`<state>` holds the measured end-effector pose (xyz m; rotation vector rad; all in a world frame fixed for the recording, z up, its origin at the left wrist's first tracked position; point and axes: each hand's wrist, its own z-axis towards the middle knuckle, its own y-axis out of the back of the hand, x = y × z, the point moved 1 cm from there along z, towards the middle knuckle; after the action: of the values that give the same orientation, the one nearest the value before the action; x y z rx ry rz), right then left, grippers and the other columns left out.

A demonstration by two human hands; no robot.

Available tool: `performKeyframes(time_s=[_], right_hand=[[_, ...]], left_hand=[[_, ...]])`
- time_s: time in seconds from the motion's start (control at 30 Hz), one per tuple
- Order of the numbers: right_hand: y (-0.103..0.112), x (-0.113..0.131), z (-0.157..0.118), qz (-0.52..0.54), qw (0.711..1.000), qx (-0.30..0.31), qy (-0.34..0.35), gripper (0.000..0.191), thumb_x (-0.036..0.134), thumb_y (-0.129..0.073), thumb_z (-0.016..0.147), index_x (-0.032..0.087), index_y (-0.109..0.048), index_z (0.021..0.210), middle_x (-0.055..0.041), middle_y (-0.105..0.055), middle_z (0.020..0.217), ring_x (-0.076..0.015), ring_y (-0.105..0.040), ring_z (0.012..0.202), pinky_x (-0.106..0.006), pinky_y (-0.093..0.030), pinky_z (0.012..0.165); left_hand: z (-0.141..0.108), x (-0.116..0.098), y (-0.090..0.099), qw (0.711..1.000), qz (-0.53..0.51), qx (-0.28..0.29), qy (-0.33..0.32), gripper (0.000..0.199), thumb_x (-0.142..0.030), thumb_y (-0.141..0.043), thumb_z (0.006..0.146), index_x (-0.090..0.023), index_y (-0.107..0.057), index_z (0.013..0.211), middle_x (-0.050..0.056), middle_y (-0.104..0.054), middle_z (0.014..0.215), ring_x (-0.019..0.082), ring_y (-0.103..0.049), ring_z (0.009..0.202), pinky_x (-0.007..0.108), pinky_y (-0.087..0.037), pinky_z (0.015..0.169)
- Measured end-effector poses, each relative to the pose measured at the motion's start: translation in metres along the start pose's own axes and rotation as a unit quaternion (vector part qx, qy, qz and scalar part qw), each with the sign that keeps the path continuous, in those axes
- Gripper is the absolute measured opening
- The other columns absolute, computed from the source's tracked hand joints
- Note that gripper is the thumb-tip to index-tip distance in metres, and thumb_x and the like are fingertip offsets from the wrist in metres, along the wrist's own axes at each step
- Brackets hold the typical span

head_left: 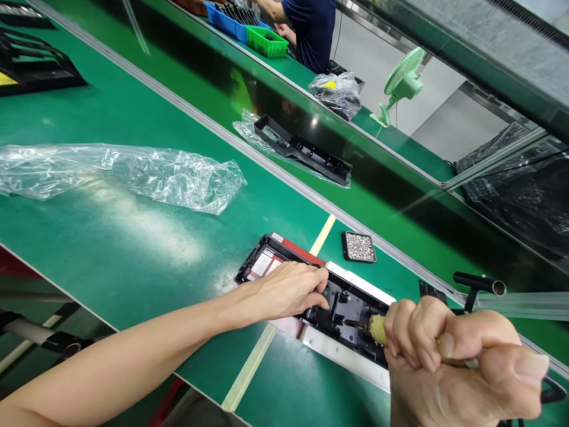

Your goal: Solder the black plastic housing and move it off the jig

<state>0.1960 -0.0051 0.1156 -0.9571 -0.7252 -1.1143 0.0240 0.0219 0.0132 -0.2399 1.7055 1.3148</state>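
Nearest the camera, the right hand (457,350) was closed firmly around the handle of a yellow-sleeved tool (377,329), its tip directed into a black housing (362,298). Contact between tip and housing could not be confirmed. A green workbench (284,391) formed the work surface. Beyond its metal rail (200,120) ran a lower green strip (386,204). A crumpled clear plastic bag (178,178) lay on the bench, left of the housing. The housing lay open side up, its right portion between white fixture blocks (340,354). A black frame (311,155) rested on clear film upon the strip. The left hand (297,287) was positioned over the housing, fingers curled, thumb near forefinger; any part held could not be determined. A small tray (360,259) of tiny metal pieces (360,245) stood near the rail.
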Motion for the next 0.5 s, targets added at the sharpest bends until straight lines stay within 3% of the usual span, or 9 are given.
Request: performKeyframes(time_s=[0.5], right_hand=[[0.0012, -0.0004, -0.0005, 0.009, 1.000, 0.017, -0.005, 0.032, 0.032, -0.044, 0.093, 0.019, -0.058, 0.067, 0.0041, -0.042, 0.046, -0.0085, -0.033, 0.037, -0.022, -0.039, 0.037]], left_hand=[[0.0004, -0.0007, -0.0001, 1.000, 0.001, 0.005, 0.012, 0.027, -0.041, -0.071, 0.092, -0.021, -0.053, 0.086, -0.004, -0.060, 0.068, 0.015, -0.055, 0.061, 0.028, -0.022, 0.053]])
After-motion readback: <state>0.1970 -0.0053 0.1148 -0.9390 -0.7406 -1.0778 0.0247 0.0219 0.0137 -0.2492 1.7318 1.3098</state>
